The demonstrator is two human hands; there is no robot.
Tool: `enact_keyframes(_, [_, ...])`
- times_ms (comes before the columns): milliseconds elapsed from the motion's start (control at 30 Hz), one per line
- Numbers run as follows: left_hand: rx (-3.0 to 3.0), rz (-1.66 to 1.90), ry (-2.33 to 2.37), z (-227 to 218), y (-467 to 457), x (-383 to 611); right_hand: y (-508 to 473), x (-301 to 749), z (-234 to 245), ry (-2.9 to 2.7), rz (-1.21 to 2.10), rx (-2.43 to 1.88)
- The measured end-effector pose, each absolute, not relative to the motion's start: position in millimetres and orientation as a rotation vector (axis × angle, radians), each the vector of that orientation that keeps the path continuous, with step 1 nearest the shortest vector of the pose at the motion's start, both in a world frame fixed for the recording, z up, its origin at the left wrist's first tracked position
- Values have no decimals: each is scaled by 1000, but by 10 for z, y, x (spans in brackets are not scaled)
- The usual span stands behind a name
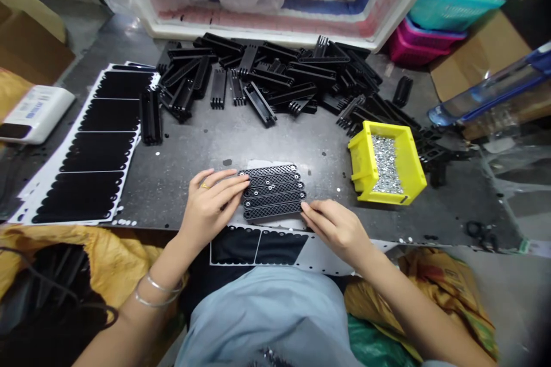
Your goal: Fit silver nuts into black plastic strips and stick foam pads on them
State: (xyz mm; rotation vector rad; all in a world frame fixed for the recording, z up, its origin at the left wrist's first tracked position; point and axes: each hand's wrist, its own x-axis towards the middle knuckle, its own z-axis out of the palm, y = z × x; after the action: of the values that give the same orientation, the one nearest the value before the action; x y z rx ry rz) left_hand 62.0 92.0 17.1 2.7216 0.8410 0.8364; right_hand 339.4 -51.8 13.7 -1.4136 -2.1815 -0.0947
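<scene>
Left hand: your left hand (210, 200) is resting its outstretched fingers on the upper-left end of the black strips; whether the thumb is pinching them, I cannot tell.
Right hand: your right hand (338, 226) is bringing thumb and forefinger close together at the lower-right corner of the strips; I cannot tell what lies between the tips.
Black strips (275, 202): they are lying side by side on the dark table (193, 146), between your hands.
Small metal pieces (271, 187): a few are sitting on the strips.
Yellow bin (364, 169): it is standing beyond your right hand, holding many more.
Black plastic parts (271, 77): they are lying heaped along the back.
</scene>
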Motion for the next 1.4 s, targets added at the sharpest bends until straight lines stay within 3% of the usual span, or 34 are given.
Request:
enact_keyframes(200, [2826,729,663,258,861,677,-527,3372,163,-1990,214,-1532])
enact_keyframes(367, [2839,781,725,264,871,629,-474,3435,151,-2161,-54,-1339])
enact_keyframes(567, [2711,846,795,176,774,558,-516,3419,133,-2056,132,-1477])
enact_keyframes(933, [2979,719,791,274,746,515,-487,3535,152,-2343,-275,-1300])
enact_keyframes(1400, [3023,698,776,310,764,515,-436,3456,338,-2451,-271,-1407])
